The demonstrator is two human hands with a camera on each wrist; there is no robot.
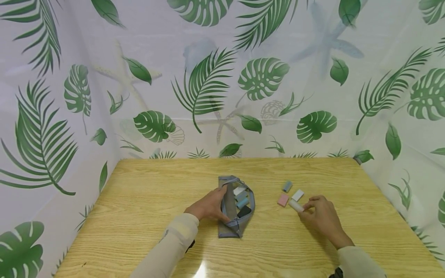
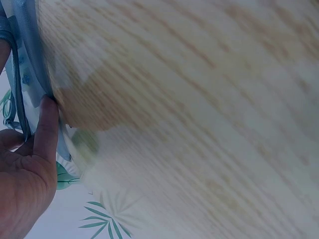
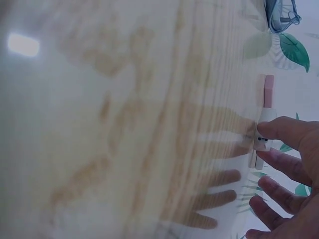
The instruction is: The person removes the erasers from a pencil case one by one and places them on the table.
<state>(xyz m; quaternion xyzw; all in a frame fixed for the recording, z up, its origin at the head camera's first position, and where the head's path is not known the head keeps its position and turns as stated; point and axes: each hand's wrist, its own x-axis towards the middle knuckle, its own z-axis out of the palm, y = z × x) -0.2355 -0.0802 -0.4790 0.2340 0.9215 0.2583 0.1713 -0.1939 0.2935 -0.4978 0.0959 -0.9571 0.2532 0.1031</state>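
White and smooth-looking, the held piece (image 1: 295, 205) sits between thumb and fingertips of the right hand (image 1: 322, 218), a narrow pinch at its near end. Handling: the piece is judged light, firm and hard to damage; grasp it across its sides, leaving the far end free. A pink piece (image 1: 283, 200) lies left of this pinch, a second white piece (image 1: 298, 194) just ahead, and a grey-blue piece (image 1: 287, 186) farther ahead. Fabric pouch (image 1: 228, 202): held by the left hand (image 1: 209, 204), thumb and fingers set wide at its mouth, well left of the pinch. It is judged light and limp; hold it by the rim. View differences: the head view shows small pieces (image 1: 242, 202) inside the pouch, right of the left-hand grip, which the left wrist view does not show clearly. The right wrist view alone shows dark marks on the held piece.
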